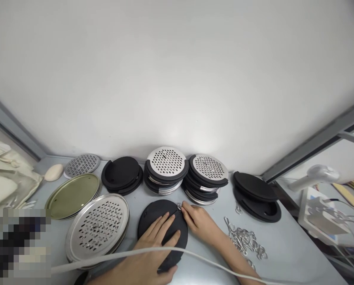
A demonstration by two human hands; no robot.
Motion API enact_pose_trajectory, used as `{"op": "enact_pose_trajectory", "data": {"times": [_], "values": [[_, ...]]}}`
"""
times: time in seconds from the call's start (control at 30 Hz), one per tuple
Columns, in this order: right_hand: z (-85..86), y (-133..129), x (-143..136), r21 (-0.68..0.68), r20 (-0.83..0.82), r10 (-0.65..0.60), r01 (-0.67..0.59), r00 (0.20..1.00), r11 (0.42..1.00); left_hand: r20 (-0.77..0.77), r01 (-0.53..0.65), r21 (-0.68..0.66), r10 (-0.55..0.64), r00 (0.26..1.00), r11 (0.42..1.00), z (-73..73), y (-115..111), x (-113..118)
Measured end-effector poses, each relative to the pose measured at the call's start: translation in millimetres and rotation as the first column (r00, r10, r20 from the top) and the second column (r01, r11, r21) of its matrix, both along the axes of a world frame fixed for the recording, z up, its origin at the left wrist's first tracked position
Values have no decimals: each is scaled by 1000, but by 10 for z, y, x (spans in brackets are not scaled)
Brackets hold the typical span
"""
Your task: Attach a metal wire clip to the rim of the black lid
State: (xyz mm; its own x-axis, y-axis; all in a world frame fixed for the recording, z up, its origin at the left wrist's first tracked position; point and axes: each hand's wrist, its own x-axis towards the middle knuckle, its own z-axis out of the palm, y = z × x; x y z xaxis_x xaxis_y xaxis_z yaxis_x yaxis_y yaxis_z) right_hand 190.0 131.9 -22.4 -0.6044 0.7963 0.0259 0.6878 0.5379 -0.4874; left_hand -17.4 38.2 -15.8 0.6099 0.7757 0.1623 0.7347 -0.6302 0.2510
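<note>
A black round disc point(161, 209) lies flat on the table in front of me. My left hand point(148, 263) rests across it, fingers stretched out and spread over its surface, thumb near its lower edge. At the disc's upper right edge, my right hand point(199, 221) pinches a small shiny metal hook point(179, 206); the fingers hide most of it. To the right, beside my forearm, lies a loose pile of metal hooks point(243, 239). Just left of the black disc is a stack topped by a perforated silver disc point(98, 225).
A white cable point(206, 259) crosses in front of my hands. Along the wall stand black discs point(123, 172), two stacks with perforated tops point(167, 161) point(211, 168) and more black discs point(255, 188). Green plates point(72, 196) lie left. A white device point(322, 215) stands right.
</note>
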Motion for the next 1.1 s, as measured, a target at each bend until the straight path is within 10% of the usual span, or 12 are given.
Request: {"op": "enact_pose_trajectory", "data": {"times": [1.1], "values": [[13,18,16,16,-12,17,-17,1000,1000,19,34,39,-35,999,999,-11,17,-27]]}}
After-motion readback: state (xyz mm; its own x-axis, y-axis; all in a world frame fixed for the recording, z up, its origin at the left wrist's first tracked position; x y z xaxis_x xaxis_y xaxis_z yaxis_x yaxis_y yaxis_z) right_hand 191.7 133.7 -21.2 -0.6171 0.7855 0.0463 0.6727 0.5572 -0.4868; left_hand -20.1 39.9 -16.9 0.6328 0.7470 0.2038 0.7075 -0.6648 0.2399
